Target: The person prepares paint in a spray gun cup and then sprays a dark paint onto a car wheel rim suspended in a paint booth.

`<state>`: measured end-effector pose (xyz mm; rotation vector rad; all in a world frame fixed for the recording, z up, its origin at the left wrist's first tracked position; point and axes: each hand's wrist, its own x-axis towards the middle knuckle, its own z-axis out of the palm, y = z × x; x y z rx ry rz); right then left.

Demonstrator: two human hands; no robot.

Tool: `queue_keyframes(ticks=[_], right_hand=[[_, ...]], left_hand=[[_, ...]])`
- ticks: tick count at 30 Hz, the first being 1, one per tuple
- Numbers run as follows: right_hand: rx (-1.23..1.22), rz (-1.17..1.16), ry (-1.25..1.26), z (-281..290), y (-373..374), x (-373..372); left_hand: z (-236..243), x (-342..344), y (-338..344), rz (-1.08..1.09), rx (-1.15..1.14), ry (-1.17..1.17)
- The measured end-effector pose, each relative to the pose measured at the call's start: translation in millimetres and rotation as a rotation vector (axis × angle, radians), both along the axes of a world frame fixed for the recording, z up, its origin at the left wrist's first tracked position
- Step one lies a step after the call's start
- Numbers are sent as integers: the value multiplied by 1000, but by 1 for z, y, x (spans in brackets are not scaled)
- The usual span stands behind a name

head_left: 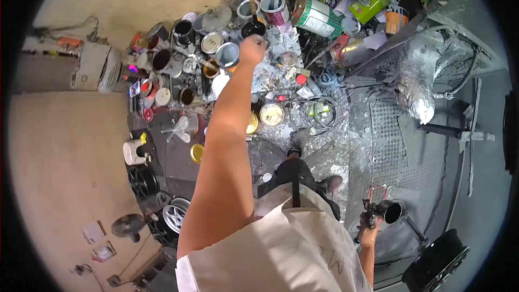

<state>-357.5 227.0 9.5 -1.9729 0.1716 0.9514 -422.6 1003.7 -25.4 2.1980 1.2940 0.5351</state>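
Observation:
My left hand (252,48) reaches forward into the crowded cans, fingers closed at a small black container (253,28) with a wooden stick (252,5) standing above it; exactly what the fingertips grip is hard to make out. Just left of it is an open can of grey-blue liquid (227,53), and behind it a pink-labelled can (274,11) with a grey stick. Low at the right, my right hand (368,232) is closed on a dark spray gun (372,211) with a cup on top, next to a black open container (393,212).
Paint cans (316,19) and lids crowd the paint-spattered bench and the wall side. A coiled hose (334,113) lies in the middle. A foil-wrapped machine arm (419,81) juts out at the right. Wheels (141,181) stand at the left, a black rim (432,264) at lower right, a fan (127,226) at lower left.

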Motion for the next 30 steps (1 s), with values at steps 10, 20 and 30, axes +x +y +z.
queue_keyframes(ticks=[10, 20, 30], right_hand=[[-79, 100, -100, 41, 20, -23], [-21, -202, 130, 49, 68, -42], [-16, -8, -26, 30, 104, -14]], left_hand=[[-16, 68, 179, 224, 134, -67], [26, 74, 133, 82, 438, -78], [51, 17, 82, -187, 183, -20]])
